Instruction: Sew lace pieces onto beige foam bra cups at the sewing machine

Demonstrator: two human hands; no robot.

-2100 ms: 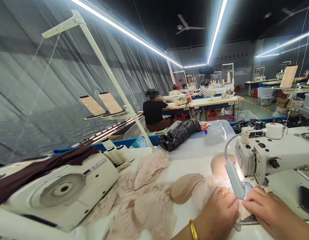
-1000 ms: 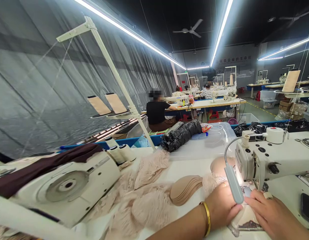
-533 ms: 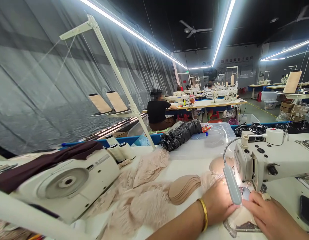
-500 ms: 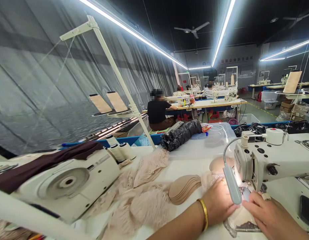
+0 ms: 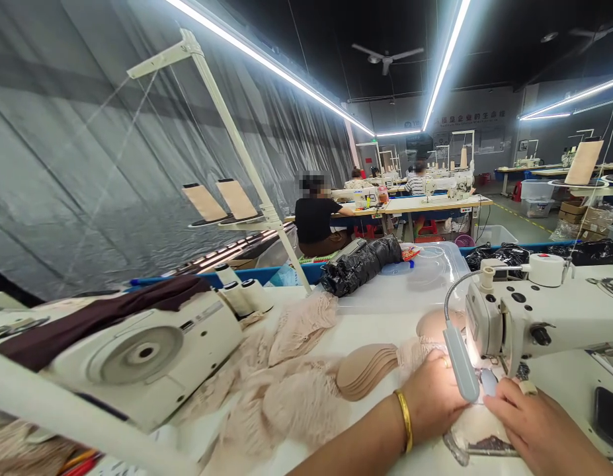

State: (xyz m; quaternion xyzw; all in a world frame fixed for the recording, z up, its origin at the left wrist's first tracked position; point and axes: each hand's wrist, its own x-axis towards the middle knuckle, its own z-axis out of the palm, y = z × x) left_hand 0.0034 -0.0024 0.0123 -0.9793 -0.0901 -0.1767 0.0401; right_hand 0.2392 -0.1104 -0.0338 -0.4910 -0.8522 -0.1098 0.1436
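My left hand (image 5: 435, 396), with a gold bangle at its wrist, is curled on beige lace fabric (image 5: 410, 354) beside the needle area of the white sewing machine (image 5: 549, 324). A grey lamp (image 5: 461, 362) on a bendy neck hides part of its fingers. My right hand (image 5: 531, 413) lies at the right of the needle plate, thumb and fingers closed; what they pinch is hidden. By its fingertips shows a small grey rounded piece (image 5: 489, 382). Left of my left hand lie a fanned stack of beige bra cups (image 5: 366, 371) and lace pieces (image 5: 301, 400).
A second machine (image 5: 152, 357) with dark cloth (image 5: 102, 317) over it stands at left, near a thread stand (image 5: 237, 142). A clear plastic lid (image 5: 435, 277) and a black plastic bundle (image 5: 360, 264) lie behind. Further back a person (image 5: 316, 218) sits at another table.
The view has shifted slightly, so the surroundings sit a little further right. Both hands stay at the needle area with hardly any movement.
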